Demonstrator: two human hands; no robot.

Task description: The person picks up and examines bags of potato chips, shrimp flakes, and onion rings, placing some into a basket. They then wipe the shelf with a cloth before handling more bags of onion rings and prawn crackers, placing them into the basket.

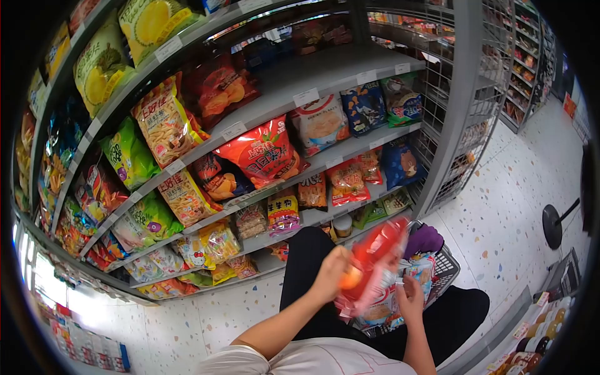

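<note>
My left hand (331, 274) is closed around the side of a red snack bag (375, 262), which is blurred by motion. The bag is tilted above a dark shopping basket (446, 275) between my knees. My right hand (410, 299) is beside the basket's packages, its fingers partly spread and apart from the red bag. Under the red bag lie light-coloured snack bags (378, 314), and a blue-and-white package (422, 272) sits near my right fingertips. Something purple and cloth-like (426, 241) rests at the basket's far end.
In front stands a grey shelf unit (306, 97) with several rows of snack bags. A red snack bag (262, 153) leans out over its shelf edge. A wire mesh rack (465, 147) closes the unit's right end. Jars (537, 344) line a low shelf at lower right.
</note>
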